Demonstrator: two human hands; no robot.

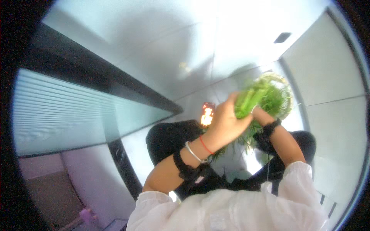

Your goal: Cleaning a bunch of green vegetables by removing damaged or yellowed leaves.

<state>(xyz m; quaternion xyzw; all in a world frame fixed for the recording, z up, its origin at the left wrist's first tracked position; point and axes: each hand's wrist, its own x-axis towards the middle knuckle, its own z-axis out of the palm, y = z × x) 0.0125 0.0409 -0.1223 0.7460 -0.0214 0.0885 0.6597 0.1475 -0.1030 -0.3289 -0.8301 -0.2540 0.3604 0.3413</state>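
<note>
My left hand is wrapped around a bunch of leafy green stems, thick pale ends upward and thin leaves trailing down below the hand. The bunch is slightly blurred. My right hand is close behind it, at the bunch's right side; its fingers are hidden by the greens. Under and beyond the hands, a pale woven or perforated basket holds more feathery greens. My left wrist carries a red string, a light bangle and a black band; a black band circles my right forearm.
A small lit object, perhaps a phone, lies left of my left hand. A dark-framed ribbed glass panel stands at left. Pale tiled floor stretches ahead, with a dark square on it. A tiled wall rises at right.
</note>
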